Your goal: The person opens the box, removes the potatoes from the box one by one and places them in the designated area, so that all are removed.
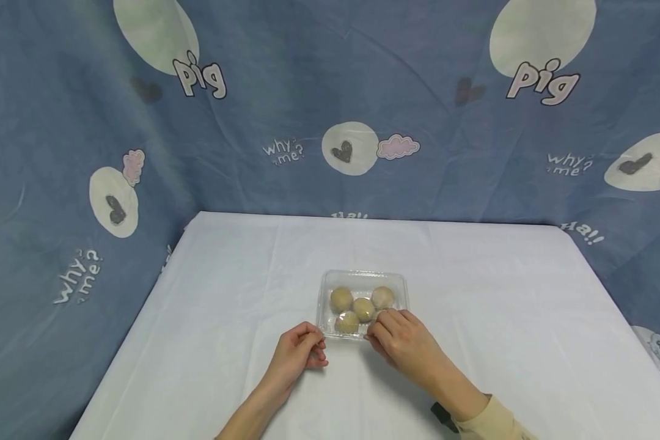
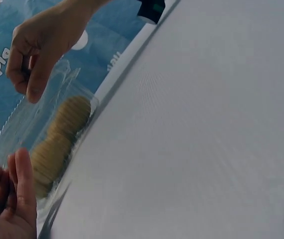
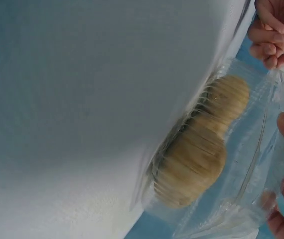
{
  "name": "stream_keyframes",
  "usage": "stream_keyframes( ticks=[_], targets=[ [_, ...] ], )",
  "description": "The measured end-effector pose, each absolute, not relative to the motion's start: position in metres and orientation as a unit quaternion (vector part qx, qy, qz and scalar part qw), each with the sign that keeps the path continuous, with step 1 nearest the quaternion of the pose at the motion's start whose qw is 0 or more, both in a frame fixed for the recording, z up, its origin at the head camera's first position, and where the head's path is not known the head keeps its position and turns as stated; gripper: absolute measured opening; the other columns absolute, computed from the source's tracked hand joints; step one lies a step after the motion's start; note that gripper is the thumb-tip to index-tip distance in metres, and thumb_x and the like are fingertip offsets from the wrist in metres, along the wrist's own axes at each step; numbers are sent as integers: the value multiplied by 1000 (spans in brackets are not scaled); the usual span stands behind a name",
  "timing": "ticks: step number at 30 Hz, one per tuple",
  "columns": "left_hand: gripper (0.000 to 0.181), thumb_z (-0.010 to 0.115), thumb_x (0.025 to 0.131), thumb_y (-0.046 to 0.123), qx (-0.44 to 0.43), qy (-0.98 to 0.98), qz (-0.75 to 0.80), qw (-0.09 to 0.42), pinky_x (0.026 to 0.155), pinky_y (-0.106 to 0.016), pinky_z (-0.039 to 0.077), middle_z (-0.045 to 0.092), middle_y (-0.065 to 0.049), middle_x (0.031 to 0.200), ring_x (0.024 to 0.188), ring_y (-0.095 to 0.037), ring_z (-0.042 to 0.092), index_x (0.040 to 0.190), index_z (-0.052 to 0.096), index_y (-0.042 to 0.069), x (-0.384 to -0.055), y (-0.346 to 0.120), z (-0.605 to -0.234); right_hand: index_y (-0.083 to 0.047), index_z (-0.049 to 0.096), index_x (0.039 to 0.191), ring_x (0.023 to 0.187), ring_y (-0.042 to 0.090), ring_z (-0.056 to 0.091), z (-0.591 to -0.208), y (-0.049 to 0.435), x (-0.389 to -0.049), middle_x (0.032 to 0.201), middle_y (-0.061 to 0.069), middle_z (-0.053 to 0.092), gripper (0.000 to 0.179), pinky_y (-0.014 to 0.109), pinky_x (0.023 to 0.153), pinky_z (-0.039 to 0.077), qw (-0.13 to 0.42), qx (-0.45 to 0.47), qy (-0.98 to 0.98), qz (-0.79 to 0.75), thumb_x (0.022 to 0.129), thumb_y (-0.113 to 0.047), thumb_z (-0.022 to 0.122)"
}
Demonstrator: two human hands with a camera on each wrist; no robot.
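Note:
A clear plastic box (image 1: 363, 280) stands on the white table, with several round yellowish-brown balls (image 1: 341, 299) inside. Through its ribbed side the balls (image 3: 194, 159) show in the right wrist view. My left hand (image 1: 299, 352) is at the near left corner, and its thumb and fingertips pinch the edge of the clear lid. At the near right corner, my right hand (image 1: 404, 342) has its curled fingers on the lid's edge and covers that part of the box. In the right wrist view, the clear lid (image 3: 246, 174) stretches between both hands.
White cloth covers the table (image 1: 253, 263). Blue printed fabric (image 1: 286, 85) hangs behind it and along the sides. A dark band with a device (image 1: 444, 417) sits at my right wrist, beside the beige sleeve (image 1: 492, 421).

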State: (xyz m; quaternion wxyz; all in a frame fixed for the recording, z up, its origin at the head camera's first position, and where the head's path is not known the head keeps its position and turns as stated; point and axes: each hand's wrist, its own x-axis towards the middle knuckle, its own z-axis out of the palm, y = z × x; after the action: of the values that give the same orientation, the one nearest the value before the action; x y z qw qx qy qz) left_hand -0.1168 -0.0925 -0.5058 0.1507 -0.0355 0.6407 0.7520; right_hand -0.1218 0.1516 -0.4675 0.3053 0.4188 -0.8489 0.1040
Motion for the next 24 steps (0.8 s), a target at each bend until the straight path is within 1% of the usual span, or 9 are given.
stream_keyframes(
  ticks=[1, 5, 8, 12, 15, 17, 20, 24],
  targets=[
    [12, 54, 92, 2, -41, 644, 750, 145, 64, -35, 61, 60, -9, 81, 65, -14, 60, 92, 57, -10, -117, -92, -505, -10, 64, 85, 76, 15, 56, -468, 152, -122, 81, -2, 56, 34, 27, 61, 47, 306, 420, -848, 107, 106, -21, 40],
    [11, 52, 88, 0, -68, 652, 745, 124, 62, -32, 60, 60, -9, 77, 63, -13, 59, 87, 58, -9, -118, -87, -504, -9, 65, 87, 77, 15, 56, -469, 151, -122, 83, -2, 57, 24, 26, 64, 48, 298, 428, -844, 122, 102, -18, 49],
    [11, 52, 87, 0, -77, 654, 743, 118, 62, -32, 61, 61, -9, 76, 62, -13, 60, 85, 59, -7, -117, -86, -502, -6, 65, 87, 77, 15, 55, -469, 151, -122, 83, 0, 58, 24, 25, 66, 50, 297, 435, -840, 132, 102, -16, 49],
    [15, 51, 91, 2, -77, 661, 736, 122, 64, -33, 61, 64, -10, 80, 62, -13, 61, 88, 62, -8, -116, -88, -501, -4, 64, 87, 77, 15, 54, -467, 150, -122, 84, 1, 57, 31, 22, 67, 50, 299, 437, -836, 147, 105, -16, 42],
    [19, 52, 95, 6, -74, 659, 738, 125, 66, -34, 61, 65, -12, 87, 63, -16, 63, 94, 63, -10, -115, -91, -499, -4, 64, 87, 77, 15, 53, -466, 152, -121, 85, 1, 56, 32, 20, 67, 50, 297, 441, -832, 160, 106, -16, 42],
    [23, 54, 98, 11, -70, 653, 743, 133, 68, -36, 61, 65, -12, 90, 66, -18, 65, 97, 61, -10, -115, -92, -496, -4, 64, 87, 77, 14, 53, -466, 153, -120, 86, 1, 57, 31, 19, 67, 50, 298, 445, -828, 166, 106, -16, 43],
    [28, 56, 101, 18, -58, 621, 764, 165, 74, -37, 60, 63, -11, 92, 70, -18, 65, 103, 58, -9, -115, -94, -493, -4, 64, 87, 78, 14, 53, -466, 155, -119, 86, 0, 57, 30, 18, 68, 50, 295, 448, -826, 173, 105, -17, 44],
    [29, 58, 101, 20, -50, 547, 808, 213, 83, -36, 58, 58, -9, 93, 78, -14, 62, 108, 52, -8, -115, -96, -496, -5, 64, 87, 79, 14, 54, -468, 157, -117, 87, 0, 56, 25, 17, 67, 51, 285, 444, -830, 181, 104, -16, 49]
  ],
)
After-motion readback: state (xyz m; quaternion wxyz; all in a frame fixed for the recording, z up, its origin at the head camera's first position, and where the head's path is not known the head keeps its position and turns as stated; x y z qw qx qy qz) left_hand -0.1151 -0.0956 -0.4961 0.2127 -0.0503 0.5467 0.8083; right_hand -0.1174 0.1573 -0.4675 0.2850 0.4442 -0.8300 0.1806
